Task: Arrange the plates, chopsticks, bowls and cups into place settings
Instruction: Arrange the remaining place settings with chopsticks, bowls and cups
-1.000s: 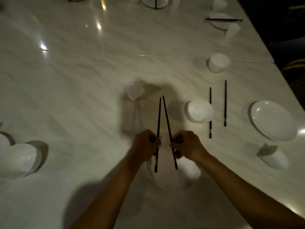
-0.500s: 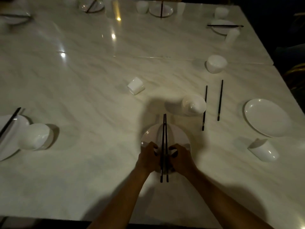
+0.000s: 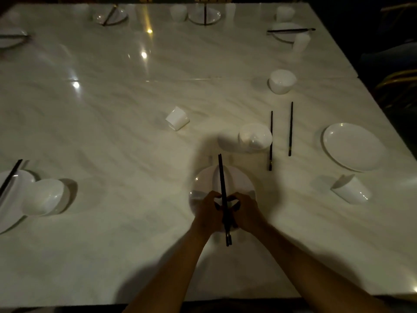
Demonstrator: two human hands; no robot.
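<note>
Your left hand (image 3: 208, 213) and your right hand (image 3: 244, 214) are sitting side by side over the near edge of a white plate (image 3: 239, 179), fingers curled inward; between them they are pinching a pair of black chopsticks (image 3: 222, 184), held close together and lying across the middle of the plate, their tips reaching past its far rim and their butt ends sticking out toward you beyond your wrists; the plate is resting on the pale marble tabletop (image 3: 112, 222).

Just beyond your right hand a white bowl (image 3: 256, 136) is lying tipped on its side; touching or just beside its right edge, two loose chopsticks (image 3: 270, 141) are lying apart from each other, roughly parallel; further right of your right hand an empty plate (image 3: 354, 146) is sitting flat, and nearer you a cup (image 3: 350, 189) is lying on its side; another bowl (image 3: 282, 81) is standing well beyond the loose chopsticks.

Beyond your left hand a small cup (image 3: 177, 118) is lying tipped over; far to the left of your left hand a bowl (image 3: 44, 196) is leaning against a plate with chopsticks (image 3: 10, 177) across it.

Along the far edge of the tabletop, more plates with chopsticks and cups are showing, too dim to tell in detail.
</note>
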